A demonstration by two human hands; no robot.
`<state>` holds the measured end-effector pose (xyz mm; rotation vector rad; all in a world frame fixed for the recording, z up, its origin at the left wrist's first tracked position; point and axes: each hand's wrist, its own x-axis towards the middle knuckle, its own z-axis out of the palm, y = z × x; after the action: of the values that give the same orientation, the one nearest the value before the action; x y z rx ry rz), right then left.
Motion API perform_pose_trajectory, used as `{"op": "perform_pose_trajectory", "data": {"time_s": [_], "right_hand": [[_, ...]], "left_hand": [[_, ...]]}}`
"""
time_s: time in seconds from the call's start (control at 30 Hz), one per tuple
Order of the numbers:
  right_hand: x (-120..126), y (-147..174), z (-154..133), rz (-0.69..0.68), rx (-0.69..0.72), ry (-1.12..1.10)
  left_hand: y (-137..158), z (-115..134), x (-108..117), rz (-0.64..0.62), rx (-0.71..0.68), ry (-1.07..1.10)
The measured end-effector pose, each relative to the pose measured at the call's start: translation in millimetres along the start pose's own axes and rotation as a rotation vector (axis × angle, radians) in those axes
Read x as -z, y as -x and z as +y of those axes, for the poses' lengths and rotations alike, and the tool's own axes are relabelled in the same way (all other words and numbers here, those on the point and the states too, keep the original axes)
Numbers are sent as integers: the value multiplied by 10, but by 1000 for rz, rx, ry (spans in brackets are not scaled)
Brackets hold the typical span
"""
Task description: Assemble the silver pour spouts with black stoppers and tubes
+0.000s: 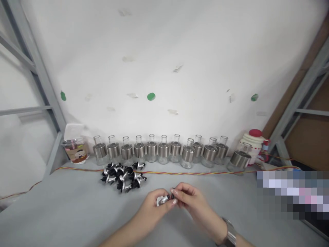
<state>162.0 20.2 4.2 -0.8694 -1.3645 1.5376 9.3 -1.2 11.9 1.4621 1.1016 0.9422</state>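
Note:
Near the front middle of the table, my left hand [156, 204] is closed around a silver bottle pourer [162, 200] with a black end. The fingers of my right hand [186, 196] pinch a small black piece [172, 196] at the pourer's tip; whether it is joined to the pourer I cannot tell. Both hands meet there, fingertips nearly touching. Beyond my left hand lies a pile of silver-and-black pourers [124, 176]. Along the wall stands a row of glass bottles [163, 149] with brushed-metal bands and open necks.
A red-and-yellow twisted wire [180, 173] runs across the grey table [77, 202] before the bottles. A jar with a brown label [76, 151] stands at the left end, a cream bottle with a red lid [253, 144] at the right. A blurred-out patch covers the right edge.

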Motion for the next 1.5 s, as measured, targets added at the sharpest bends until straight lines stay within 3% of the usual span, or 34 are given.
{"op": "perform_pose_trajectory", "data": {"time_s": [0.13, 0.23, 0.33, 0.47, 0.63, 0.77, 0.93, 1.13, 1.5], "right_hand": [[78, 54, -158, -107, 137, 477], [139, 99, -303, -255, 154, 687], [191, 113, -387, -389, 62, 675], [252, 91, -386, -503, -137, 425], [272, 66, -344, -407, -51, 270], [187, 100, -350, -300, 137, 518], [94, 177, -340, -241, 313, 807], [98, 232, -308, -159, 483, 965], [84, 241, -258, -161, 545, 1015]], "left_hand": [[41, 31, 17, -129, -40, 11], [69, 50, 29, -185, 15, -9], [80, 47, 31, -242, 91, 6], [81, 53, 23, -274, 117, 22], [157, 118, 6, -108, 8, -245], [228, 132, -36, -112, -66, -430], [249, 114, -63, -149, -170, -425], [263, 134, -77, -106, -171, -379], [278, 158, -80, -162, -155, -312]]}}
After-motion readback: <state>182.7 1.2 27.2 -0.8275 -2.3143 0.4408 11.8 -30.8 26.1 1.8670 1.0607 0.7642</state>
